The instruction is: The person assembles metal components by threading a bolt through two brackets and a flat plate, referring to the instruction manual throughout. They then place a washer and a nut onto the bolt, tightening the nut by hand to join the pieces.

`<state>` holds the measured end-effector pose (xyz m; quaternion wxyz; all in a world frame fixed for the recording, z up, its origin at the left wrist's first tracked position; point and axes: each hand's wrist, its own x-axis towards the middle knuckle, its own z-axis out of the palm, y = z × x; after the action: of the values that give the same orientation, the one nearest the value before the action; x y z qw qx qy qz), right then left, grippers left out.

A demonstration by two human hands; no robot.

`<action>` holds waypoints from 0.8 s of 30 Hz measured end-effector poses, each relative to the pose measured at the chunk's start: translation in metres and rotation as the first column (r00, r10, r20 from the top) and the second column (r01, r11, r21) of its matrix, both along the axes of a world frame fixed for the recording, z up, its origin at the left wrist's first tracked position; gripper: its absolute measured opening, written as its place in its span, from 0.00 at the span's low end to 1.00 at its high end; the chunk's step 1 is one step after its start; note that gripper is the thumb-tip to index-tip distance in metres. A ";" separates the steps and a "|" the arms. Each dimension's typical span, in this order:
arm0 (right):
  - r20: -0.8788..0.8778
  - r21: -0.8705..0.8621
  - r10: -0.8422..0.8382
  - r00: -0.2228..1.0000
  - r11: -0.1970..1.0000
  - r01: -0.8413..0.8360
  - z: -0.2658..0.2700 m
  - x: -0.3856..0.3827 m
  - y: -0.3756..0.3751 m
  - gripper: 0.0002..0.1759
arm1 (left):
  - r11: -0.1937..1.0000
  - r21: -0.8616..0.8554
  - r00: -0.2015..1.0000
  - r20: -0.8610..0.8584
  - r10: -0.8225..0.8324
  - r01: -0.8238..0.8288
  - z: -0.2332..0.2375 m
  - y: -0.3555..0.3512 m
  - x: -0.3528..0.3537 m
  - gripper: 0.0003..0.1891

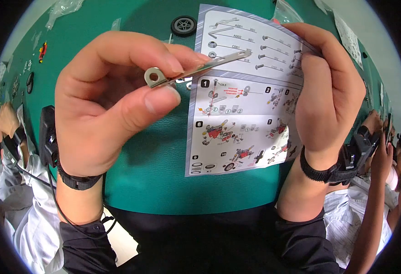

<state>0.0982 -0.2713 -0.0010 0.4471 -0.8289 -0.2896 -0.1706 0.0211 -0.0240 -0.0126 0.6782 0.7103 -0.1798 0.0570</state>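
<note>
Between the thumb and fingers of my left hand (113, 98) is a metal strip (214, 62) with slotted holes; a small metal bracket (154, 77) with a round hole sits at its near end. The strip's far end overlaps the top part of a printed instruction sheet (241, 96). My right hand (328, 91) grips that sheet at its right side, fingers curled over the upper edge and partly hiding it. Parts drawings and numbered assembly steps show on the sheet, which is held up and slightly tilted.
On the green table (164, 192) lie a black wheel (183, 26), a small red and yellow part (43, 52), a black part (30, 82), scattered small pieces and plastic bags (63, 11). Other people's arms (7, 121) show at both sides.
</note>
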 end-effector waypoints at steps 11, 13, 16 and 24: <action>0.039 -0.051 -0.009 0.999 0.999 0.011 -0.002 0.001 0.000 0.18 | 0.999 -0.043 0.997 -0.078 0.009 -0.012 -0.001 -0.003 -0.002 0.10; 0.229 -0.129 0.024 0.973 0.992 0.005 -0.004 0.007 -0.001 0.18 | 0.997 -0.072 0.995 -0.104 -0.011 0.003 -0.006 -0.007 -0.001 0.10; 0.286 -0.240 0.210 0.935 0.960 -0.143 0.010 0.007 0.003 0.17 | 0.997 -0.077 0.983 -0.184 -0.014 -0.001 -0.006 -0.012 -0.001 0.09; 0.252 -0.320 0.360 0.898 0.907 -0.274 -0.009 -0.003 0.022 0.18 | 1.000 -0.014 0.975 -0.220 -0.005 0.002 -0.011 -0.008 0.000 0.13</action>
<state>0.0948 -0.2492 -0.0103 0.2987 -0.7876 -0.5085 -0.1787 0.0211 -0.0321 -0.0236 0.6988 0.7073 -0.1045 -0.0223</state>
